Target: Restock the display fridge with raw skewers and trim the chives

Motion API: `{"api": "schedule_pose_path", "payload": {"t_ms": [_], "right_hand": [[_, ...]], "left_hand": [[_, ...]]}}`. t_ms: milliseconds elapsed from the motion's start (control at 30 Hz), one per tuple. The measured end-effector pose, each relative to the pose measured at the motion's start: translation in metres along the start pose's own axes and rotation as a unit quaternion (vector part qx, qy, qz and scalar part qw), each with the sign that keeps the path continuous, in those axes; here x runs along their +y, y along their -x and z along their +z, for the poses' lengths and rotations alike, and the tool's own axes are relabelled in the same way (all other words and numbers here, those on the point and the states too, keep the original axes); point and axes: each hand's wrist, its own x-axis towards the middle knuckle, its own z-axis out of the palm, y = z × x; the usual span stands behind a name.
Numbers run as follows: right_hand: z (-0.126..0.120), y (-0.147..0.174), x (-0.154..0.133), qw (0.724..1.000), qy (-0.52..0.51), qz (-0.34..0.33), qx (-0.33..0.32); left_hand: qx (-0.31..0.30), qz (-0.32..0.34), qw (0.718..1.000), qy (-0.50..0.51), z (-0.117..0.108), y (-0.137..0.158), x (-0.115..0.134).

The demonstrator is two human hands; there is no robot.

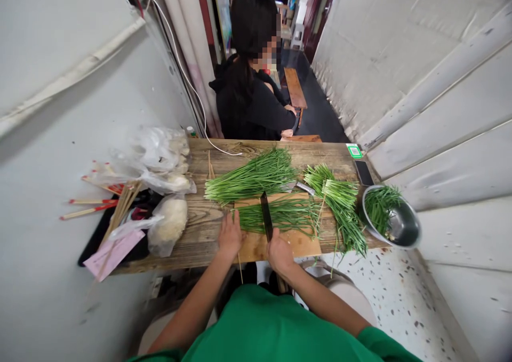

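Note:
A bunch of garlic chives (290,212) lies across a wooden cutting board (256,247). My left hand (231,236) is at the left end of this bunch, its fingers close together on the stalk ends. In my right hand (280,251) is a dark-bladed kitchen knife (266,216), gripped by its handle. Its blade points away from me and lies over the middle of the chives. I cannot tell how deep the edge sits. Just behind the board rests a larger pile of chives (254,175).
More tied chives (340,207) lie to the right, near a second knife (306,187). A metal bowl (412,226) holding greens stands at the table's right end, by a phone (364,173). Bagged goods (168,226) and chopsticks (124,207) crowd the left. A person (252,95) sits beyond the table.

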Motion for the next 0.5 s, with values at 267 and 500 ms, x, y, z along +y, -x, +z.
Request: {"api": "schedule_pose_path", "payload": {"t_ms": [267, 500], "right_hand": [[0.016, -0.006, 0.000, 1.000, -0.021, 0.001, 0.020], [0.017, -0.004, -0.004, 0.999, -0.017, 0.009, 0.030]], "left_hand": [[0.037, 0.165, 0.985, -0.025, 0.029, -0.022, -0.001], [0.024, 0.261, 0.965, -0.019, 0.025, -0.049, 0.008]]}}
